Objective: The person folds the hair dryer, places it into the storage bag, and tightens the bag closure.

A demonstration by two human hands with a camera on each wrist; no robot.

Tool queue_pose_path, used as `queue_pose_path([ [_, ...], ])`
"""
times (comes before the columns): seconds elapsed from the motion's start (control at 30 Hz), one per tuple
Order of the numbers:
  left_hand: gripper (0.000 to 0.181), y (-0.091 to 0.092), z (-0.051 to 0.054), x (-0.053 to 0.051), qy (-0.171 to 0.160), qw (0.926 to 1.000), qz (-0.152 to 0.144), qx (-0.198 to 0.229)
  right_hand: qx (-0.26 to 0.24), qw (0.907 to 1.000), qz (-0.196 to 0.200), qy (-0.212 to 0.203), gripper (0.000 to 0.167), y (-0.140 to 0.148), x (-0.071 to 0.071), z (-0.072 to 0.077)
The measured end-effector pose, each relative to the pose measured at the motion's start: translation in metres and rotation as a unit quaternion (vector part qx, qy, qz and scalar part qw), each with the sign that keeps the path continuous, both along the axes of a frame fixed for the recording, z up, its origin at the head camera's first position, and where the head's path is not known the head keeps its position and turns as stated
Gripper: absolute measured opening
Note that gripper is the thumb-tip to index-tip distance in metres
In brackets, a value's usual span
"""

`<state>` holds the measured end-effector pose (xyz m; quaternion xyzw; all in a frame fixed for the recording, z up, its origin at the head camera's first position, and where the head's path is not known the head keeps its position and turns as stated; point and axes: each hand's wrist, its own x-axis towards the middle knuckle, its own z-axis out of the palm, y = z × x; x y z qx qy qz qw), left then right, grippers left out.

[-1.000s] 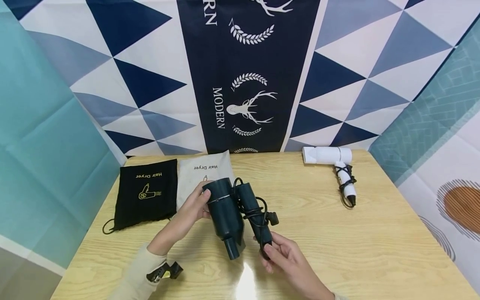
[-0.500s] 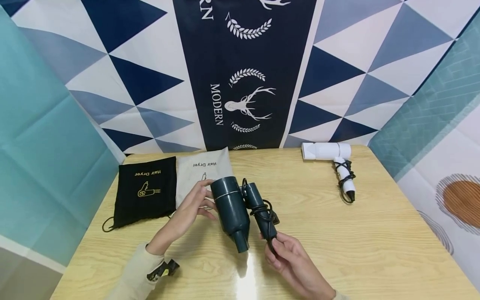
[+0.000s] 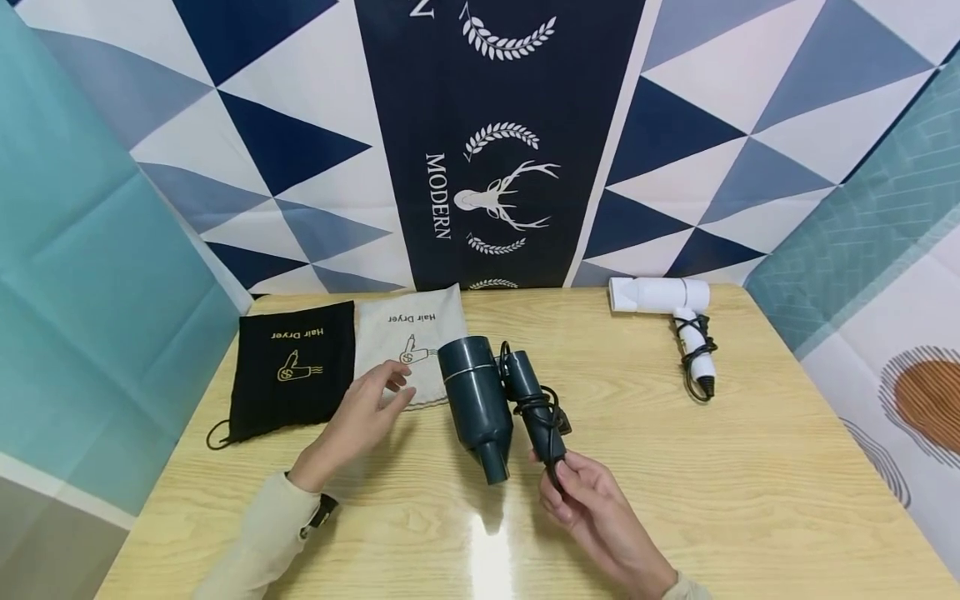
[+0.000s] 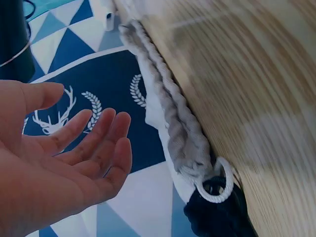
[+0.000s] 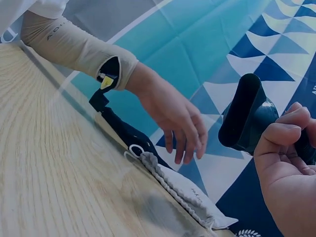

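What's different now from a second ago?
The left hand let go of the dark hair dryer and moved left, away from it. The dryer shifted a little right, with the right hand still gripping its handle. The black bag, pale bag and white hair dryer stayed put.

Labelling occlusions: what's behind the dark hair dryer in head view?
The pale bag and table show past the dark hair dryer; the bag's lower right corner is covered, so anything lying there can't be seen.

Dark dryer (image 3: 476, 402) blocks rightward passage for left fingers (image 3: 386, 369).
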<state>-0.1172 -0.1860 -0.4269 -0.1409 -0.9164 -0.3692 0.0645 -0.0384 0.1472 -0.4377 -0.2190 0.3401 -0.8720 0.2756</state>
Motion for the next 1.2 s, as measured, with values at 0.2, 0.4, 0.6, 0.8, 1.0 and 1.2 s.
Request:
queue_pose_path([
  [0.2, 0.026, -0.004, -0.007, -0.002, 0.007, 0.9992, 0.012, -0.037, -0.002, 0.9999, -0.004, -0.011, 0.044, 0.000, 0.000, 0.002],
  [0.4, 0.025, -0.006, -0.012, -0.004, 0.021, 0.9988, 0.019, -0.040, -0.009, 0.9998, -0.001, -0.015, 0.044, 0.000, 0.001, 0.001],
  [0.6, 0.031, -0.014, -0.019, -0.006, 0.020, 0.9954, 0.018, -0.092, -0.014, 0.9998, 0.008, -0.011, 0.044, -0.001, 0.003, -0.001],
  [0.8, 0.032, -0.025, -0.025, -0.007, 0.011, 0.9887, 0.006, -0.149, -0.015, 0.9997, 0.017, -0.013, 0.045, -0.002, 0.003, -0.002],
  [1.0, 0.032, -0.033, -0.029, -0.011, 0.023, 0.9821, -0.032, -0.184, -0.016, 0.9997, 0.015, -0.013, 0.044, -0.002, 0.004, -0.001],
  [1.2, 0.017, -0.033, -0.026, -0.018, 0.026, 0.9837, -0.054, -0.169, -0.005, 0.9999, 0.001, -0.013, 0.043, 0.000, 0.002, -0.001],
])
